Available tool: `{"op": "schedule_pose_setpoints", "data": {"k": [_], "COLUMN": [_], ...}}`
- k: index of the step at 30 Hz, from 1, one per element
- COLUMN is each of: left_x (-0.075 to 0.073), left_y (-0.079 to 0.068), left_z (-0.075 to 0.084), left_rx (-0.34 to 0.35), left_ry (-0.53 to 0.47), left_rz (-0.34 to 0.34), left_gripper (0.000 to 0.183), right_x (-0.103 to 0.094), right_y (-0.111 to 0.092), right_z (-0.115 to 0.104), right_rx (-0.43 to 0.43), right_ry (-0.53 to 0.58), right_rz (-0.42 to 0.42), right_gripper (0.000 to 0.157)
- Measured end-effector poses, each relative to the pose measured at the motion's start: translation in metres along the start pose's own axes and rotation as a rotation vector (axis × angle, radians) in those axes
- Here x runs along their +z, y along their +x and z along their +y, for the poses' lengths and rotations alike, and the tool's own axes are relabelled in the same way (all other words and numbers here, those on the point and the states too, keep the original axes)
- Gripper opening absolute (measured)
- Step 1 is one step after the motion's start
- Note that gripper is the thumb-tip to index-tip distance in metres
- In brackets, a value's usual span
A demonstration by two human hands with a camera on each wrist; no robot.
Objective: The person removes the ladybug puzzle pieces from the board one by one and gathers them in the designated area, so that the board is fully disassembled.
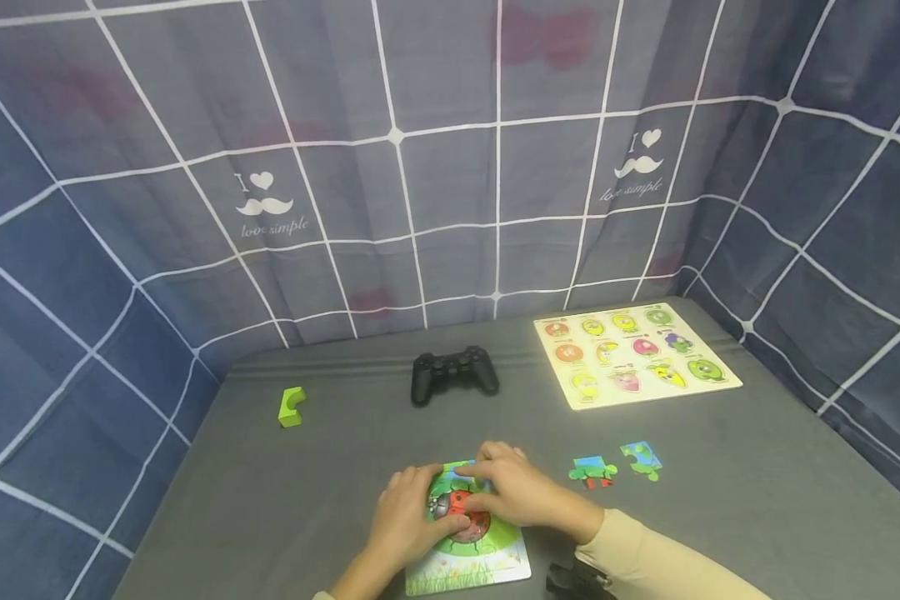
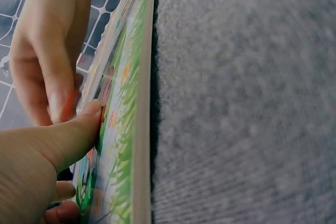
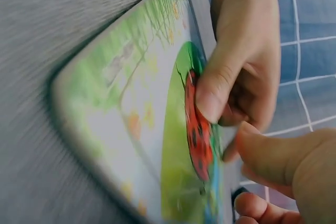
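A ladybug jigsaw puzzle (image 1: 468,575) in a pale board lies on the grey table, close to the person. My left hand (image 1: 405,517) grips its left side, the thumb lying on the ladybug (image 3: 194,124) and the fingers along the edge. Over the upper part of the puzzle is my right hand (image 1: 521,492), its fingers near the far edge and its thumb (image 2: 63,106) by the ladybug. A red patch shows at that thumb's tip in the left wrist view; I cannot tell whether it is a piece held there.
Two loose jigsaw pieces, one partly red (image 1: 592,471) and one blue and green (image 1: 642,458), lie right of the puzzle. Behind are a black game controller (image 1: 453,373), a green block (image 1: 290,407) and a fruit picture board (image 1: 637,354). A checked curtain (image 1: 450,183) encloses the table.
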State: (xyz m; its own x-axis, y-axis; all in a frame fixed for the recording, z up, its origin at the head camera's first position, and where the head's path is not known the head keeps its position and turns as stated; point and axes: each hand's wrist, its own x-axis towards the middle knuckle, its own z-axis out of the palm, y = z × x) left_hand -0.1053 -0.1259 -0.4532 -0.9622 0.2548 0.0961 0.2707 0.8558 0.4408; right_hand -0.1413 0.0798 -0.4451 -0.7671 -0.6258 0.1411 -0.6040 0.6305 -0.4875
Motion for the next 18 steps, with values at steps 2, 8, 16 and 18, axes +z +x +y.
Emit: {"op": "schedule_pose_setpoints", "data": {"k": [2, 8, 16, 18], "left_x": [0.000, -0.002, 0.000, 0.000], "left_y": [0.000, 0.003, -0.001, -0.001], "left_z": [0.000, 0.001, 0.000, 0.000], "left_rx": [0.004, 0.013, -0.008, -0.014], "left_ry": [-0.006, -0.008, -0.023, -0.024], "left_rz": [-0.001, 0.015, 0.004, 0.002], "left_gripper": [0.083, 0.083, 0.084, 0.084], "right_x": [0.004, 0.008, 0.020, 0.023], "right_y": [0.008, 0.018, 0.026, 0.027], "right_z": [-0.003, -0.005, -0.009, -0.011], "right_rx": [-0.003, -0.001, 0.048, 0.054], "right_ry": [0.010, 0.023, 0.088, 0.084], "right_rz": [0.001, 0.024, 0.106, 0.112], "right_gripper": [0.043, 0.038, 0.024, 0.026]}}
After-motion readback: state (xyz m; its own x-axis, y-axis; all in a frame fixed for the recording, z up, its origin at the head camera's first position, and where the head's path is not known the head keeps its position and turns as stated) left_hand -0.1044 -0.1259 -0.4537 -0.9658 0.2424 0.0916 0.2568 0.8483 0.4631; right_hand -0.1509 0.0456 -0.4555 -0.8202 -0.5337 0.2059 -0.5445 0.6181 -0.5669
